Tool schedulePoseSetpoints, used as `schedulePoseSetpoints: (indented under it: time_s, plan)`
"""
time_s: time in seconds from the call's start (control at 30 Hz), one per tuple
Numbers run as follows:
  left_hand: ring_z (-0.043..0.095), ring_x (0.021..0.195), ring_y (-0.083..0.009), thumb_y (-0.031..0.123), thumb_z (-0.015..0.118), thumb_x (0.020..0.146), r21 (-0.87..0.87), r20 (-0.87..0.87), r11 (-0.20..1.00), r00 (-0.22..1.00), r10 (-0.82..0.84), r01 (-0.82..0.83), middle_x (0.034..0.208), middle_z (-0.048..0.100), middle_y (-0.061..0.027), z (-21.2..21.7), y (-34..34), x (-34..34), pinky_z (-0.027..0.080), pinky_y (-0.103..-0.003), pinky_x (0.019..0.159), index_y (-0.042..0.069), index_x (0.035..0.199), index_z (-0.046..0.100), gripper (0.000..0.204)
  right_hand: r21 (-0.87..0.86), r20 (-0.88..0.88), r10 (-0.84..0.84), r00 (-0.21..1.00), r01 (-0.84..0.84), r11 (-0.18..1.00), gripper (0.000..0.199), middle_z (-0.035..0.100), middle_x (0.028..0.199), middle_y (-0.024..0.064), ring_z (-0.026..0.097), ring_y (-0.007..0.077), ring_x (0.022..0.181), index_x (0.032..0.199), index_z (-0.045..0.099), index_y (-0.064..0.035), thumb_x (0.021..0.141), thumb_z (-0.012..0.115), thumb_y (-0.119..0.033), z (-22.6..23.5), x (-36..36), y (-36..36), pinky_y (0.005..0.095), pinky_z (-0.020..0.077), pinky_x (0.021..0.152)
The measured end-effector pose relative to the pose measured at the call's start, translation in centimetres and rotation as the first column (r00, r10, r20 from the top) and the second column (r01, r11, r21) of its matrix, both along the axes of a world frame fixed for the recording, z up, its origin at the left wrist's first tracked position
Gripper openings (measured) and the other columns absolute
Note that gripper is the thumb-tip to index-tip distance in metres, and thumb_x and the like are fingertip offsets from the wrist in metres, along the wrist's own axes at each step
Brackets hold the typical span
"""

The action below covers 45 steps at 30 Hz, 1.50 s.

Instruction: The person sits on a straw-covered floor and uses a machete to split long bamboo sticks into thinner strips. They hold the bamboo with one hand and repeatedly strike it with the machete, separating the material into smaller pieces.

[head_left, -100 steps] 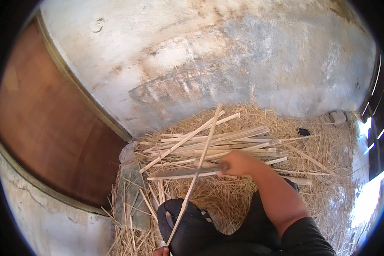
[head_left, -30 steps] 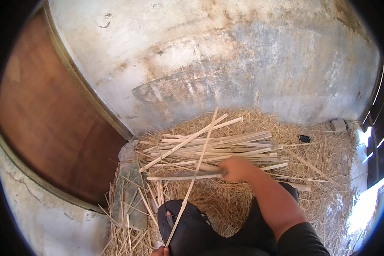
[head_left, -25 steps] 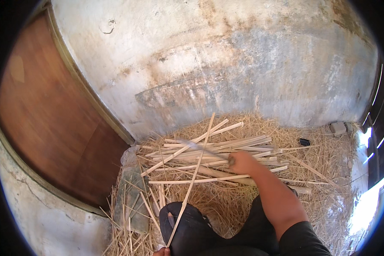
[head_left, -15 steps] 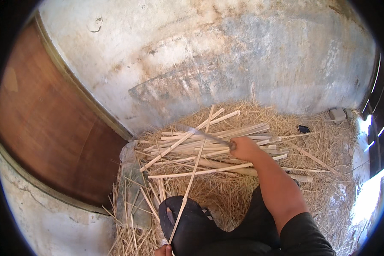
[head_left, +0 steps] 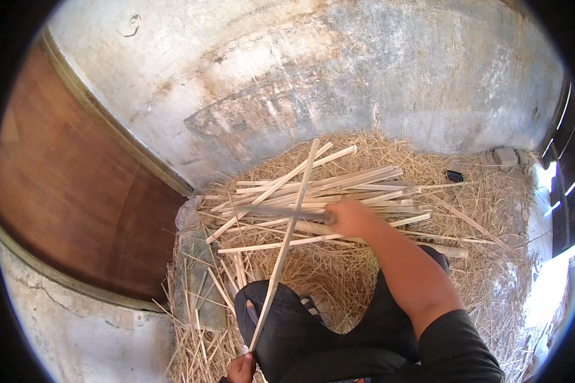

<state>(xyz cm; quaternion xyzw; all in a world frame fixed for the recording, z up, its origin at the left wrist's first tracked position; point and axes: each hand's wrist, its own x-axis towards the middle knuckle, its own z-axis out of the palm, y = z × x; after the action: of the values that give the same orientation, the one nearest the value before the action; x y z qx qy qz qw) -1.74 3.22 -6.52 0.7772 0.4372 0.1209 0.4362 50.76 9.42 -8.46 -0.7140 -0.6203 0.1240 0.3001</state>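
At the lower edge, my left hand pinches the near end of a long pale wooden strip. The strip slants up across my left knee, its far end over a pile of similar strips. My right hand is closed around the handle of a long-bladed knife above the pile. Motion blurs the grey blade, which points left and crosses the held strip near its upper half. Whether the edge touches the strip, I cannot tell.
Straw covers the floor around the pile. A stained wall rises behind it, with a brown panel at the left. A small black object and a grey block lie at the far right.
My right hand has moved left, and the knife has swung from a slant to nearly level across the strip. My left hand has come up a little, and the strip's far end sits higher.
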Motion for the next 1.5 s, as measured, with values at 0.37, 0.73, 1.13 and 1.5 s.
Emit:
schedulePoseSetpoints:
  time_s: [0.37, 0.73, 1.13, 1.5]
  plan:
    - [0.058, 0.06, -0.0265, 0.037, 0.038, 0.103, 0.171, -0.073, 0.976, 0.986, 0.148, -0.134, 0.067, 0.059, -0.0152, -0.9, -2.4, 0.3, 0.045, -0.04, 0.056, -0.003, 0.085, 0.059, 0.049, -0.131, -0.021, -0.027, 0.999, 0.024, 0.991, 0.029, 0.07, 0.089, 0.016, 0.068, 0.0329, 0.083, 0.101, 0.069, -0.0096, 0.074, 0.067, -0.019, 4.2, -0.7, -2.4, 0.0455, 0.0529, 0.074]
    - [0.063, 0.071, -0.045, 0.047, 0.034, 0.101, 0.329, -0.389, 0.943, 0.902, 0.185, -0.051, 0.077, 0.065, -0.025, -1.4, -1.6, -1.6, 0.048, -0.051, 0.063, 0.0, 0.106, 0.064, 0.056, -0.134, -0.212, -0.082, 0.974, 0.054, 0.99, 0.044, 0.07, 0.092, 0.0197, 0.067, 0.0332, 0.082, 0.109, 0.068, -0.0007, 0.071, 0.073, -0.023, 2.0, 2.6, -2.8, 0.0442, 0.0525, 0.076]
    - [0.063, 0.083, -0.0472, 0.047, 0.034, 0.1, 0.198, -0.517, 0.98, 0.846, 0.127, -0.026, 0.087, 0.066, -0.0291, 0.2, -1.5, -2.5, 0.048, -0.053, 0.072, -0.002, 0.118, 0.061, 0.059, -0.201, -0.139, -0.126, 0.982, 0.096, 0.975, 0.046, 0.07, 0.094, 0.0186, 0.066, 0.0335, 0.087, 0.111, 0.067, -0.0033, 0.076, 0.073, -0.033, 1.9, 4.0, -2.8, 0.0465, 0.0511, 0.079]
    - [0.066, 0.08, -0.0415, 0.04, 0.035, 0.102, 0.237, -0.424, 0.97, 0.893, 0.149, -0.05, 0.083, 0.065, -0.0277, -3.5, -1.3, -3.9, 0.05, -0.049, 0.071, -0.004, 0.109, 0.061, 0.052, -0.19, -0.093, -0.054, 0.994, 0.035, 0.981, 0.037, 0.071, 0.093, 0.0184, 0.069, 0.0314, 0.086, 0.099, 0.069, -0.0013, 0.073, 0.075, -0.028, 3.6, 2.8, -3.0, 0.0431, 0.0531, 0.076]
